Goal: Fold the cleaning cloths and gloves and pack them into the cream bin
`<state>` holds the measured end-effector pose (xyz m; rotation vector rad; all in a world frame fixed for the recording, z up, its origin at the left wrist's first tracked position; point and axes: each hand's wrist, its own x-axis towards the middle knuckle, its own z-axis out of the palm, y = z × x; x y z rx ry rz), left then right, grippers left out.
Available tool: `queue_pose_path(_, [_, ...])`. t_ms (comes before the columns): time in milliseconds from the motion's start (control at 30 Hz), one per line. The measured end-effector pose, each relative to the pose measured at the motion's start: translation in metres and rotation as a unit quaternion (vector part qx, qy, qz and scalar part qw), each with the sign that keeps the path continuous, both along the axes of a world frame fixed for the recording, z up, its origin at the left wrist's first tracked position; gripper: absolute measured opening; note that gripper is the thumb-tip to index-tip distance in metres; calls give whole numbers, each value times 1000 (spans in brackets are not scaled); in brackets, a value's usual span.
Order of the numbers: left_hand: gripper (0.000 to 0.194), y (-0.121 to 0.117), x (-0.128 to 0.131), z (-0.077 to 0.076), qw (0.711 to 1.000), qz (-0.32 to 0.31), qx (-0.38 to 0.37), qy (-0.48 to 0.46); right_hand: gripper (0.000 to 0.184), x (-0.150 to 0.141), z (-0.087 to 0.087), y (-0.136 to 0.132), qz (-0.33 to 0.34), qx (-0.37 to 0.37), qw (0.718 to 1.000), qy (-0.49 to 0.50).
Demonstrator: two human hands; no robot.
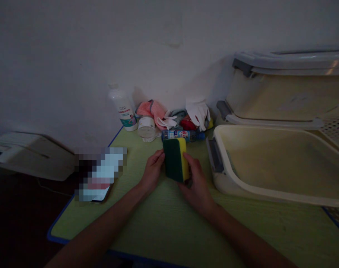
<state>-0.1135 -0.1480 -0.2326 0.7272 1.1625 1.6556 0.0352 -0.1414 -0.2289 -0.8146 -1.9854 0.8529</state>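
A sponge (pixel 173 160) with a dark green scouring face and a yellow side is held upright above the green table (pixel 147 223). My left hand (pixel 152 169) pinches its left edge between thumb and fingers. On the other side, my right hand (pixel 196 186) grips the yellow part, its thumb low and its fingers along the right edge. Just behind the sponge lies a bottle (pixel 183 135) with a blue cap and a printed label, on its side.
A white bottle (pixel 124 108), a round tub (pixel 146 127), a pink cloth (pixel 152 109) and white gloves (pixel 197 111) stand or lie along the wall. At the right is an open cream bin (pixel 222 149) below a lidded one (pixel 284 93). A phone (pixel 104 175), partly blurred, lies at the left.
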Motion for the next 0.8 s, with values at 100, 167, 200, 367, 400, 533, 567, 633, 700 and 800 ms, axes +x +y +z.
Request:
queue_pose_path(100, [27, 0, 1, -1, 1000, -12, 6, -19, 83, 0, 1, -1, 14, 22, 1000, -5])
queue_pose_path(167, [31, -1, 3, 1, 1000, -9, 12, -21, 84, 0, 1, -2, 28, 16, 999, -14])
queue_pose_path(200, [32, -2, 4, 2, 1000, -8, 12, -22, 84, 0, 1, -2, 35, 9, 999, -21])
queue_pose_path(367, [39, -6, 10, 12, 997, -15, -34, -73, 89, 1, 0, -4, 71, 28, 996, -51])
queue_pose_path(400, [43, -6, 11, 13, 995, -14, -42, -92, 90, 1, 0, -4, 75, 40, 995, -54])
queue_pose_path(533, [63, -10, 14, 15, 990, -35, -43, -132, 89, 0, -1, -4, 88, 76, 991, -69])
queue_pose_path(567, [67, -11, 14, 14, 990, -44, -43, -129, 88, 0, -2, -3, 92, 83, 989, -77])
queue_pose_path(633, [70, -12, 14, 14, 991, -52, -51, -115, 85, -1, -2, -3, 97, 95, 986, -95])
queue_pose_path(700, [70, -13, 14, 15, 992, -49, -64, -101, 83, -1, -3, -3, 97, 98, 984, -110])
queue_pose_path(800, [70, -14, 15, 16, 991, -53, -69, -100, 80, -1, -3, -3, 96, 96, 983, -120])
